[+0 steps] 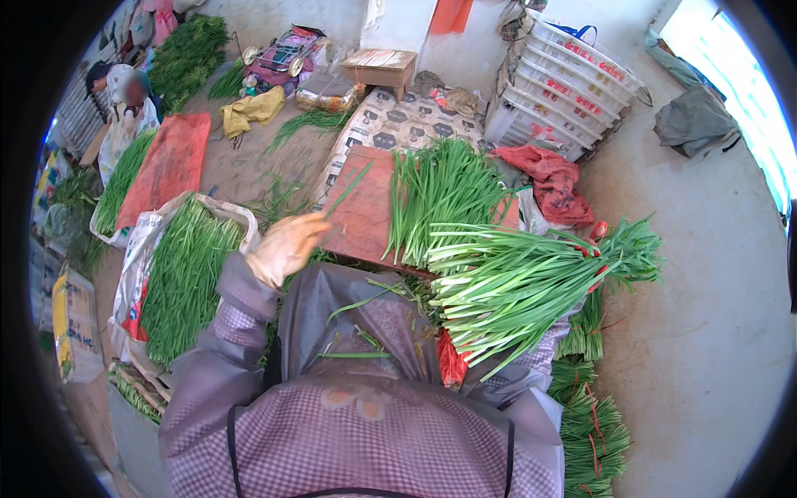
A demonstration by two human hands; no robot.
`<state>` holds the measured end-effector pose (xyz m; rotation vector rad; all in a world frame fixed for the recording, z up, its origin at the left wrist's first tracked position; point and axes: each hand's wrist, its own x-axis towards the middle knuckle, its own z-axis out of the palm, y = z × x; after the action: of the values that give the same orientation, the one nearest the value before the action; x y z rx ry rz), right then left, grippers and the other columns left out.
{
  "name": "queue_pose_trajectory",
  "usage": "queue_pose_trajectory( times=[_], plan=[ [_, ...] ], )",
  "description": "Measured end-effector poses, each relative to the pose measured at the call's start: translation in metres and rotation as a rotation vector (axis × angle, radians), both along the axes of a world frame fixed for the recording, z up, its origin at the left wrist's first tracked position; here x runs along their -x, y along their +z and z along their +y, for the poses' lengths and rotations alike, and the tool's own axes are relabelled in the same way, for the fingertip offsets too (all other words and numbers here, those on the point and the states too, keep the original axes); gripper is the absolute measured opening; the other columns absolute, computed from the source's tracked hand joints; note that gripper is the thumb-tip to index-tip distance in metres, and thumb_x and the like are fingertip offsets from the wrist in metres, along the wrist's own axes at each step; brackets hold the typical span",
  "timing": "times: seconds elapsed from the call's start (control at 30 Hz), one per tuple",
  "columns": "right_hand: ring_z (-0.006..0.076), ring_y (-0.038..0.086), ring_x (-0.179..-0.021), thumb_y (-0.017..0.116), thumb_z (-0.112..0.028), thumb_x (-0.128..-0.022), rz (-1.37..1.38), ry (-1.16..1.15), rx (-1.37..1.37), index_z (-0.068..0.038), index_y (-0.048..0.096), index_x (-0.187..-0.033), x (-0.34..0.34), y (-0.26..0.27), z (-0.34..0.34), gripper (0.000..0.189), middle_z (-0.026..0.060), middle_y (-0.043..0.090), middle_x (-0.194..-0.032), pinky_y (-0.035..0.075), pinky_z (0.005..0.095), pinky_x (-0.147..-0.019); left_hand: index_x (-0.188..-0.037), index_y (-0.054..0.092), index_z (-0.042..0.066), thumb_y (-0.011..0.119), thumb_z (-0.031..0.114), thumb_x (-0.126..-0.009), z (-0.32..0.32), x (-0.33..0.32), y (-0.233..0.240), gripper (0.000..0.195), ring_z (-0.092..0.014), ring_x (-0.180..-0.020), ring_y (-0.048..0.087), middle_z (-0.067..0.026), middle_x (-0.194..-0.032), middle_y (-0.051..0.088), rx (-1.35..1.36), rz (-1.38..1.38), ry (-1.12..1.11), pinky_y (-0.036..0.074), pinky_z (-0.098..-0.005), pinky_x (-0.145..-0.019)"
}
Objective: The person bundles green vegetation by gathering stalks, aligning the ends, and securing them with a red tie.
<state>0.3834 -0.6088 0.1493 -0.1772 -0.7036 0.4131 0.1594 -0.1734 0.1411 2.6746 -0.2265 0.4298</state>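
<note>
My left hand [286, 246], in a pale, stained glove, is raised left of the red board [358, 215]. A loose green leaf [350, 190] rises from near its blurred fingertips; whether they pinch it is unclear. On the right, my right hand [599, 230], red at the fingers, grips a large bunch of garlic chives [517, 280] near its leafy end, the pale stem ends pointing left. Most of that hand is hidden behind the leaves. Another pile of chives [442, 193] lies on the board. Loose leaves are scattered over my apron [355, 317].
A lined crate of greens [193, 280] stands at left, with a red sack [168, 168] beyond. Stacked white baskets [554, 93] and a crumpled red sack [548, 180] are at upper right. Tied bundles [591, 429] lie at lower right. Another person [127, 93] sits at upper left.
</note>
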Motion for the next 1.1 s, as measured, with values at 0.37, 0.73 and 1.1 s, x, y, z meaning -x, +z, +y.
queue_pose_trajectory(
  times=[0.37, 0.73, 1.1],
  plan=[
    [0.0249, 0.052, -0.11, 0.066, -0.032, -0.085, -0.021, -0.025, 0.032, -0.014, 0.042, -0.112, -0.009, 0.005, -0.004, 0.04, 0.0039, 0.057, -0.108, 0.031, 0.0551, -0.106, -0.089, 0.069, 0.009, 0.074, 0.02, -0.074, -0.136, -0.063, 0.077, 0.02, -0.026, -0.089, 0.059, -0.0075, -0.09, 0.062, 0.336, -0.366, -0.407, 0.046, -0.0391, -0.085],
    [0.025, 0.053, -0.111, 0.064, -0.031, -0.086, -0.02, -0.049, 0.044, -0.014, 0.039, -0.118, -0.011, 0.001, -0.008, 0.043, 0.0044, 0.057, -0.109, 0.031, 0.0554, -0.106, -0.096, 0.068, 0.02, 0.068, 0.019, -0.074, -0.131, -0.042, 0.1, 0.022, -0.025, -0.12, 0.048, -0.0014, -0.119, 0.059, -0.032, -0.353, -0.305, 0.03, -0.0452, -0.108],
    [0.0252, 0.054, -0.111, 0.063, -0.029, -0.087, -0.03, -0.06, 0.069, -0.015, 0.037, -0.123, -0.01, 0.001, -0.005, 0.047, 0.0049, 0.058, -0.11, 0.031, 0.0557, -0.107, -0.083, 0.067, 0.014, 0.066, 0.017, -0.072, -0.133, -0.065, 0.065, 0.011, -0.024, -0.116, 0.053, 0.002, -0.098, 0.062, 0.028, -0.355, -0.407, 0.032, -0.0489, -0.107]
  ],
)
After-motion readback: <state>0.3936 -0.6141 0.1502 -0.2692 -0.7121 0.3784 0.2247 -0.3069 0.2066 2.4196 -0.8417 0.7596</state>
